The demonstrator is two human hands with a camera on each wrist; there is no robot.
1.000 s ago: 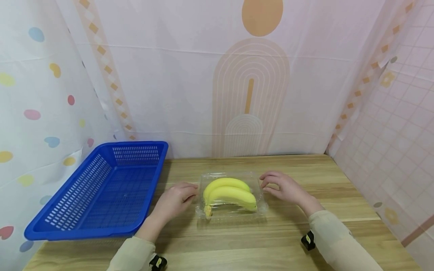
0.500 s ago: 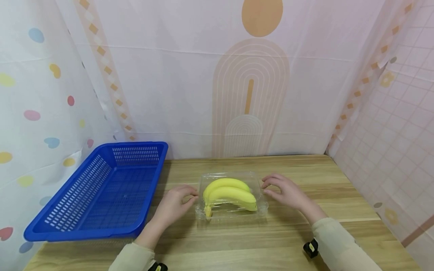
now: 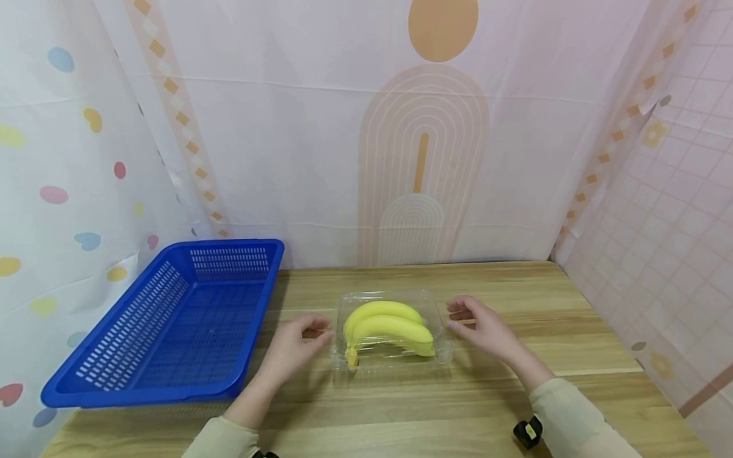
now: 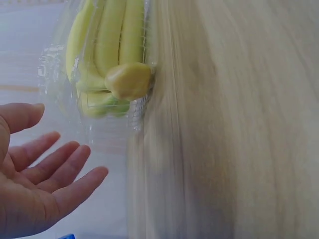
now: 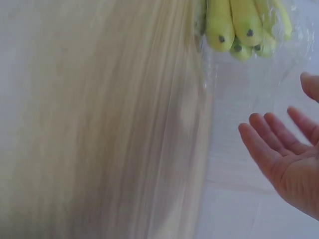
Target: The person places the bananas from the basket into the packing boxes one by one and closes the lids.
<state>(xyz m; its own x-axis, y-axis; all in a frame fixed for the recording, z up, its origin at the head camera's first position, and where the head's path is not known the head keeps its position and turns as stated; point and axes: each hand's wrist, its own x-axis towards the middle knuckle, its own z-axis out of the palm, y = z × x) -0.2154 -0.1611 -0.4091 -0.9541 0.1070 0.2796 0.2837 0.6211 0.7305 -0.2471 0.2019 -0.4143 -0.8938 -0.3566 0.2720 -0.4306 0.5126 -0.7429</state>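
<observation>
A clear plastic clamshell box [image 3: 389, 367] lies on the wooden table with a bunch of yellow bananas [image 3: 392, 327] inside. My left hand [image 3: 292, 348] is just off the box's left side, fingers relaxed and thumb apart. In the left wrist view that hand [image 4: 45, 174] holds nothing, and the bananas' stem end [image 4: 128, 81] faces it through the plastic. On the other side, my right hand [image 3: 483, 327] is held close to the box with loosely bent fingers. The right wrist view shows its fingers [image 5: 264, 144] spread a little, apart from the banana tips [image 5: 234, 30].
To the left stands a blue plastic basket [image 3: 246, 356] with slotted walls, its near right corner close to my left forearm. Patterned cloth [image 3: 321, 159] hangs behind the wooden table [image 3: 401, 416] and along both sides.
Both hands have drawn slightly outward from the box, and the left thumb and fingers have parted wider. The box, bananas and basket stay where they were.
</observation>
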